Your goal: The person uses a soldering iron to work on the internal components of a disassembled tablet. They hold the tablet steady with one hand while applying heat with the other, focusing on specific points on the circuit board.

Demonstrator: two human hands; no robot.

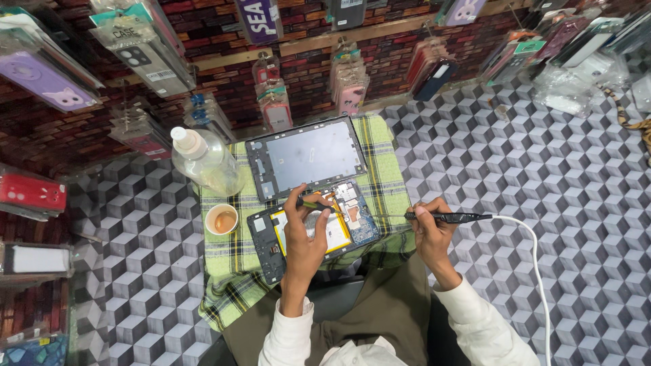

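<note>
An opened tablet body (359, 227) with a pale battery and circuit boards lies on a green checked cloth (230, 261). Its detached screen panel (306, 157) lies just beyond it. My left hand (303, 234) rests over the tablet body and pinches a small dark tool with a green and orange grip (317, 202) above the boards. My right hand (429, 227) sits at the cloth's right edge and grips a thin black soldering pen (447, 217). Its tip points left toward the tablet, and a white cable (536, 271) trails off to the right.
A clear plastic bottle (203, 161) and a small paper cup (222, 219) with brown residue stand at the cloth's left side. Packaged phone cases (142, 51) hang along a brick-patterned wall. The surface around carries a grey cube pattern (529, 169).
</note>
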